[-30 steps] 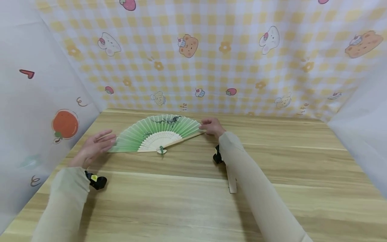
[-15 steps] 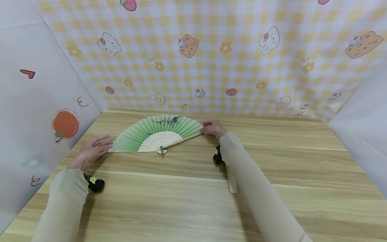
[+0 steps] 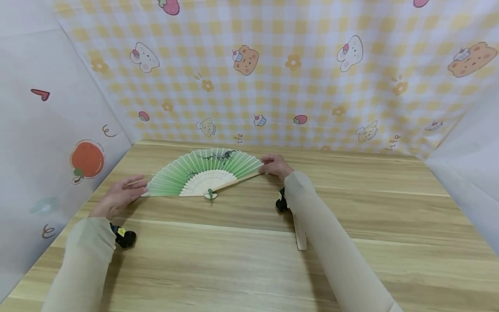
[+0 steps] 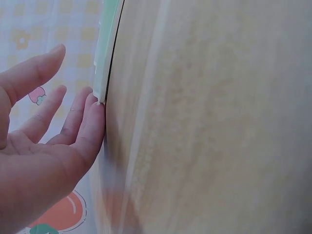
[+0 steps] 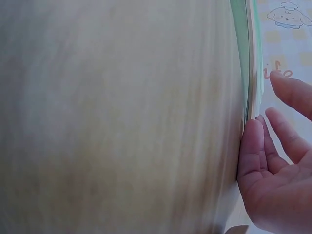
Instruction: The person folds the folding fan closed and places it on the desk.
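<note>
A folding fan (image 3: 171, 175), green with a dark branch print, lies spread on the wooden table, its pale ribs (image 3: 206, 180) meeting at a pivot with a green knotted cord (image 3: 210, 194). My left hand (image 3: 121, 195) is at its left end. In the left wrist view the lower fingertips (image 4: 95, 117) meet the fan's corner, with the thumb held apart. At the opposite end is my right hand (image 3: 276, 166), its fingertips (image 5: 252, 131) right at the tip of the outer stick in the right wrist view. That thumb is also lifted away.
A pale wooden strip (image 3: 300, 236) lies partly hidden under my right forearm. Behind the table (image 3: 218, 260) hangs a yellow checked cloth (image 3: 312, 86) with cartoon prints, and a white printed cloth (image 3: 54, 130) closes off the left side.
My left hand has come down and slightly left, from hovering over the fan's left end to touching its corner. The right hand has edged slightly right and down. The fan stays spread in place.
</note>
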